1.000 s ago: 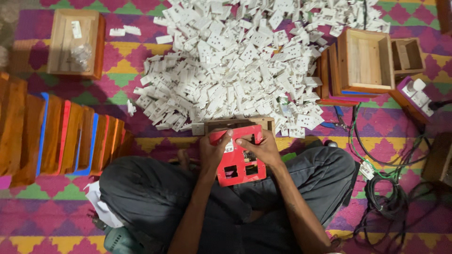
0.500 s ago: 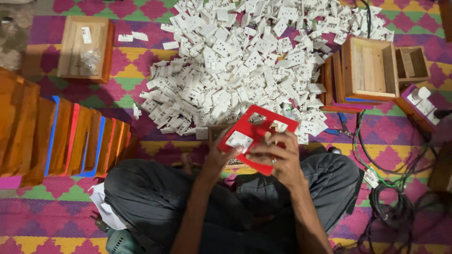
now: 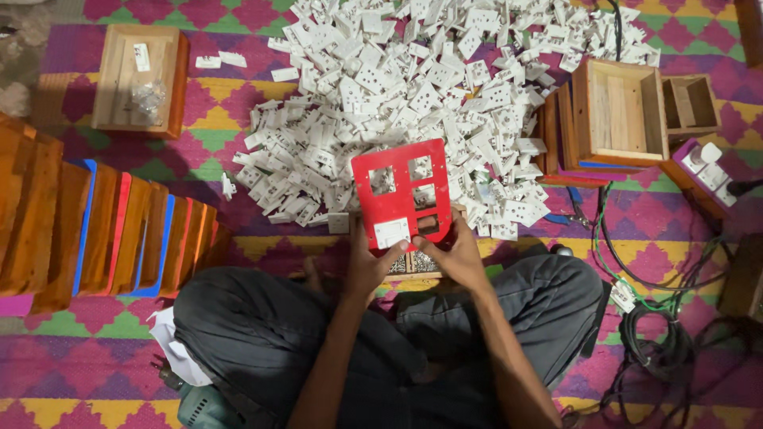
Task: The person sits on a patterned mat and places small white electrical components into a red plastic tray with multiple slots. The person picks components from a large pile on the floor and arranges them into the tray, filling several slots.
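I hold a red rectangular plate (image 3: 403,192) with several square cut-outs upright in front of me, over my crossed legs. My left hand (image 3: 372,266) grips its lower left edge, thumb on a white socket piece (image 3: 392,232) fitted in a lower cut-out. My right hand (image 3: 455,256) grips the lower right corner. Behind the plate spreads a large heap of white plastic socket parts (image 3: 413,87) on the patterned mat. A small wooden box (image 3: 413,264) lies on the mat just under my hands, mostly hidden.
A row of wooden boxes with blue and red edges (image 3: 103,230) stands at the left. An open wooden tray (image 3: 141,79) lies far left. Open wooden boxes (image 3: 624,111) sit at the right, near coiled black and green cables (image 3: 668,334). A green power tool (image 3: 203,407) rests by my left knee.
I have lifted the red plate from my lap and turned it upright toward the heap. Both hands slid down to its lower edge.
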